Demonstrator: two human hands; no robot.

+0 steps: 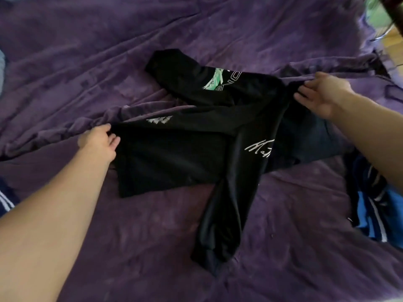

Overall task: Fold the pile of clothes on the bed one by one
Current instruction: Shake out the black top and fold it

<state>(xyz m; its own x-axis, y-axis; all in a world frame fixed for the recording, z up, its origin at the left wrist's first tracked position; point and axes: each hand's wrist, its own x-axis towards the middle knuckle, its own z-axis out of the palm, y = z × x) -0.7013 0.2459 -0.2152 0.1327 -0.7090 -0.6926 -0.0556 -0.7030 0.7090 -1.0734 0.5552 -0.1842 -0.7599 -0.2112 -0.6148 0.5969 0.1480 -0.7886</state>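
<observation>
black long-sleeve shirt (185, 153) lies crosswise between both hands; left hand (98, 141) pinches its near-left edge, right hand (322, 94) grips the far-right edge

left arm: bare, reaching forward | left hand (98, 141): fingers curled, pinching black garment (174, 160) edge | right arm: bare, extended | right hand (322, 92): gripping same garment, well apart from left

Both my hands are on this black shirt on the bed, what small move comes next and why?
Probably stretch the black shirt flat by pulling outward: the left hand and right hand grip its opposite edges, yet it lies bunched, one sleeve crossing its body.
</observation>
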